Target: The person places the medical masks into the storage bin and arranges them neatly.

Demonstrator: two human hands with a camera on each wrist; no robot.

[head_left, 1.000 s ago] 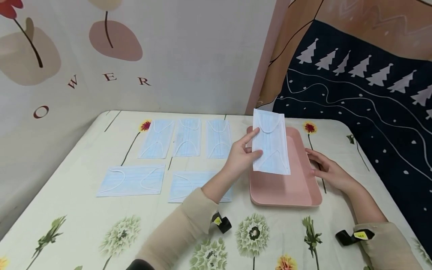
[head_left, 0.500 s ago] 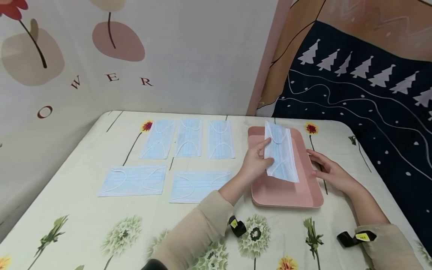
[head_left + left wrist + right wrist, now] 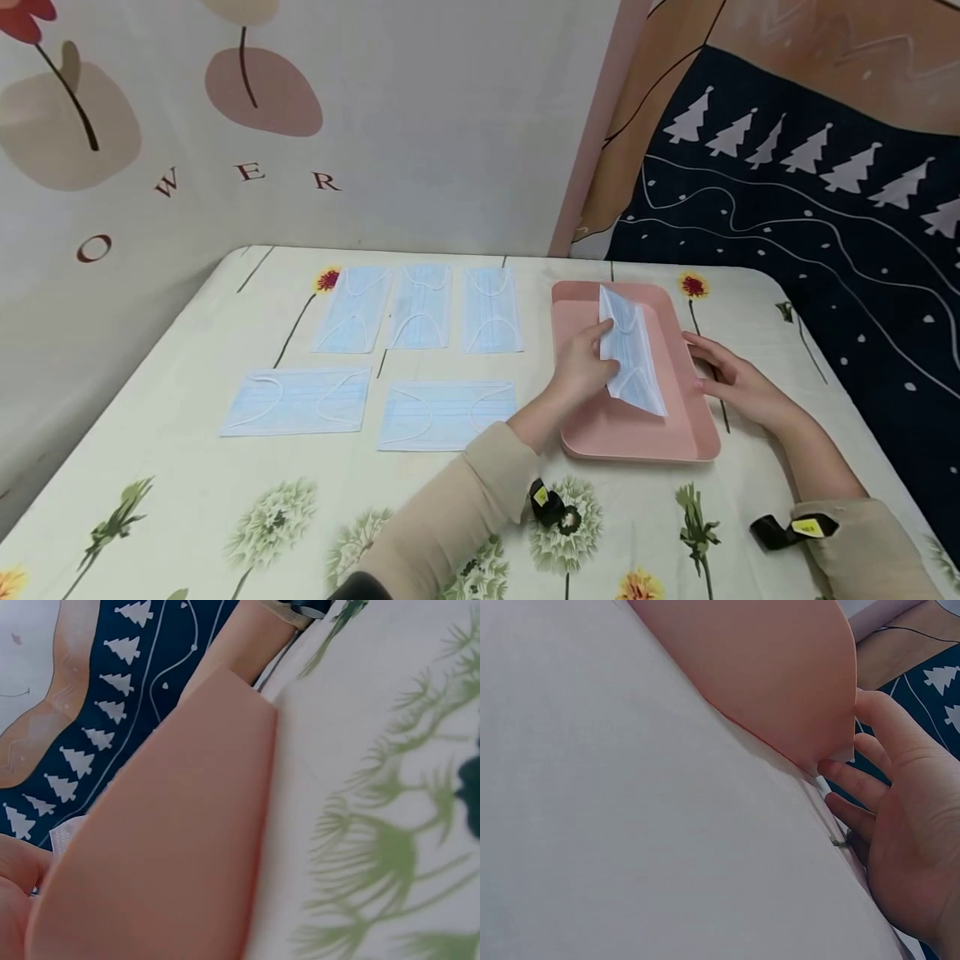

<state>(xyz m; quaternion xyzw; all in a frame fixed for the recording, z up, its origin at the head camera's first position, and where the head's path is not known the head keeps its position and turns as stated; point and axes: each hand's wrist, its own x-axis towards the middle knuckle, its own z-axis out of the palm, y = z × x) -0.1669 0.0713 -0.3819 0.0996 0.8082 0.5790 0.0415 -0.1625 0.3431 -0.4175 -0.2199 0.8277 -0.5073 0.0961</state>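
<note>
In the head view my left hand [image 3: 587,367] pinches a pale blue face mask [image 3: 633,354] by its left edge. The mask tilts inside the outline of a shallow pink tray [image 3: 630,442], its white ear loops showing. My right hand [image 3: 738,383] rests at the tray's right side with relaxed fingers. The right wrist view has those fingers [image 3: 855,784] at the tray's outer wall [image 3: 780,667]. From the left wrist, the tray wall [image 3: 165,825] hides most of the mask, and only part of the left hand [image 3: 15,900] shows.
Left of the tray, three face masks [image 3: 417,307] lie upright in a back row. Two more masks [image 3: 296,402] lie sideways in front of them. A flower-print cloth [image 3: 187,500] covers the table, and a white wall hanging [image 3: 420,125] stands behind it.
My left hand has carried the mask rightward and lower, from above the tray's left part to over its middle, and the mask has tilted. The right hand has stayed at the tray's side.
</note>
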